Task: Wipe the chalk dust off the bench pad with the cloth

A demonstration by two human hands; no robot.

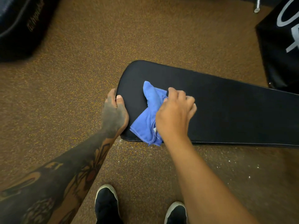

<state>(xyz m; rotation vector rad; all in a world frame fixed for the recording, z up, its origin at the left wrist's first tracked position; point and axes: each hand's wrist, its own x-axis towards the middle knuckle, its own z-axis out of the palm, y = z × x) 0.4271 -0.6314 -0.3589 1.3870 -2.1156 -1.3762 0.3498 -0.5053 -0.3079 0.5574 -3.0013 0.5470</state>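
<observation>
Blue microfibre cloth (148, 113) lay bunched on the near-left end of the black bench pad (226, 102), one corner hanging over the near edge and another pointing toward the far side. The right hand (175, 113) gripped it from the right, fingers curled and pressed together around a gathered fold, knuckles up, holding the fabric down on the vinyl. The left hand (114, 113) held the pad's rounded left end, thumb lying on top and the other fingers wrapped over the edge, their tips out of sight. The visible surface looked evenly dark, with no plain white patch. A faint greyish haze just right of the right hand might have been leftover dust or only blur, and I could not tell which. White specks (226, 157) lay scattered on the brown speckled floor (80, 94) along the pad's near side, which suggested that much of the chalk had come off. By my judgement the wiping was well along, with the patch under the cloth and the pad's right part left to check. That right part ran out of the picture, so its state was unknown, and whatever carried the pad was hidden beneath it. Two dark shoes (106, 204) stood at the near edge, cut off. A black object with lettering (21, 25) at far left and a black bag with white marks (281, 46) at far right showed only in part.
</observation>
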